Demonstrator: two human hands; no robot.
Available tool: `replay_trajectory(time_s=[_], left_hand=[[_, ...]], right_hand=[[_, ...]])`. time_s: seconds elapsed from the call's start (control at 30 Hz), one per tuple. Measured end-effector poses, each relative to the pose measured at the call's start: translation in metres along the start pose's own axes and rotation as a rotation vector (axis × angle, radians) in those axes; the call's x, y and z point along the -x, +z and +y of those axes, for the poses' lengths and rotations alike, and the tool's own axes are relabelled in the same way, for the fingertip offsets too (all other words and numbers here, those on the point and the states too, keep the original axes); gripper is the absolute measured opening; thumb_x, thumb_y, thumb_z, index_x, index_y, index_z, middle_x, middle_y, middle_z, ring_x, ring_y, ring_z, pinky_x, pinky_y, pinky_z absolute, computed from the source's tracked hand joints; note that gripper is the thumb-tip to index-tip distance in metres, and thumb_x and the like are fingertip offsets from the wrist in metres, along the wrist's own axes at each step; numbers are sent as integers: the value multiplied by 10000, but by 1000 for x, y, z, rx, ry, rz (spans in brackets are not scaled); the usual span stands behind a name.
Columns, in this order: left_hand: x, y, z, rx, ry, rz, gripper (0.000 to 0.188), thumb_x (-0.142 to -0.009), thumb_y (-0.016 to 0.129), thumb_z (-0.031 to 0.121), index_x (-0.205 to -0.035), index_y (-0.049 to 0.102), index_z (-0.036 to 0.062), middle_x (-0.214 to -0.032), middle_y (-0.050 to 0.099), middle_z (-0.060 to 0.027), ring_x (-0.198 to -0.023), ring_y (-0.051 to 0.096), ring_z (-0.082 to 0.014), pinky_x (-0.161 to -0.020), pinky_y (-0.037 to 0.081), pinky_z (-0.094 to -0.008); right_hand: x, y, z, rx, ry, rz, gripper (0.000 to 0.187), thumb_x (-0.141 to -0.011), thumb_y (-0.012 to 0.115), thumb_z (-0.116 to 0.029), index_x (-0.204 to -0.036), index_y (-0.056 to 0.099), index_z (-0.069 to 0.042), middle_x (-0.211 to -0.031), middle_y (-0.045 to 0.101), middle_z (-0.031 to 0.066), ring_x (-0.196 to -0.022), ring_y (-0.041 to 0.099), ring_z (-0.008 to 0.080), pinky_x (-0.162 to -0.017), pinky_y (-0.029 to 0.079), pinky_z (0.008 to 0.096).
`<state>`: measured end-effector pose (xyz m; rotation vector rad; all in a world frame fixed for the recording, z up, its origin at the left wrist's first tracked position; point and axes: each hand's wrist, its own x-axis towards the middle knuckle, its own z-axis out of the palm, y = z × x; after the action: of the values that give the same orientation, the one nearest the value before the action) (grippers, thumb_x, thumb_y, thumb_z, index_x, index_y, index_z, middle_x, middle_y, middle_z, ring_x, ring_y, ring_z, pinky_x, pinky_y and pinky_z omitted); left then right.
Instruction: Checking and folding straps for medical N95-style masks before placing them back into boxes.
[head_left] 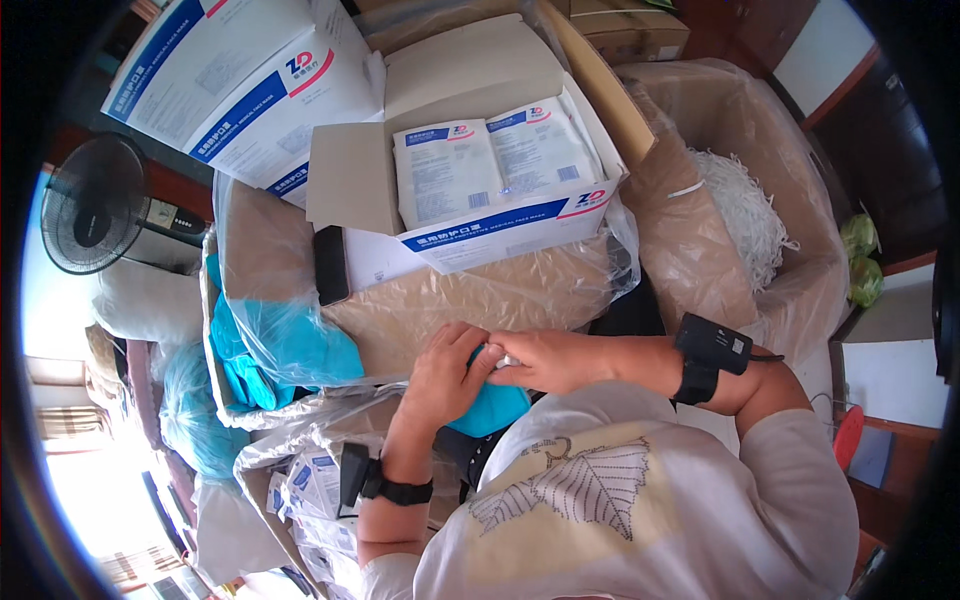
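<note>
My left hand (450, 375) and my right hand (545, 360) meet in front of my body, both with bent fingers. Between and below them hangs a turquoise piece that looks like a folded face mask (492, 408), partly hidden by the hands. A bit of white, perhaps a strap, shows at my right fingertips, which look pinched together. Beyond the hands stands an open white and blue carton (500, 232) holding two stacks of white packets (445, 172). To the left, turquoise pieces (300, 345) lie in a plastic-lined box.
A bag-lined carton (800, 200) at the right holds a heap of white straps (745, 215). More white and blue cartons (270, 95) are piled at the far left, near a black fan (95, 205). A dark phone-like object (331, 265) lies beside the open carton. Packets (315, 490) fill a lined box at lower left.
</note>
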<state>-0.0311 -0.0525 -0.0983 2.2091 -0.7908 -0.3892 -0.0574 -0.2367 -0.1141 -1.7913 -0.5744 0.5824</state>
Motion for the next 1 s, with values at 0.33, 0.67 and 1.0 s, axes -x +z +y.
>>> replay_trajectory(time_s=[0.33, 0.67, 1.0], left_hand=[[2, 35, -37, -150, 63, 323, 209, -859, 476, 213, -727, 539, 64, -653, 507, -106, -582, 520, -339, -498, 413, -415], [68, -21, -214, -416, -379, 816, 286, -892, 396, 230, -855, 542, -13, -753, 558, -155, -632, 487, -258, -561, 407, -373], [63, -22, -118, 712, -734, 940, 465, -878, 368, 539, -839, 515, 99, -732, 436, 6, -687, 430, -107, -645, 379, -240]], right_hand=[[20, 7, 3, 151, 99, 38, 323, -909, 407, -307, -768, 490, -28, -668, 534, 175, -630, 523, 339, -567, 397, 399], [88, -6, -23, 254, 136, -29, 211, -868, 452, -226, -802, 547, -49, -709, 580, 167, -649, 570, 348, -578, 434, 408], [176, -156, -32, 389, -71, 1294, 143, -872, 464, -124, -937, 553, -34, -834, 603, 79, -743, 579, 162, -650, 448, 290]])
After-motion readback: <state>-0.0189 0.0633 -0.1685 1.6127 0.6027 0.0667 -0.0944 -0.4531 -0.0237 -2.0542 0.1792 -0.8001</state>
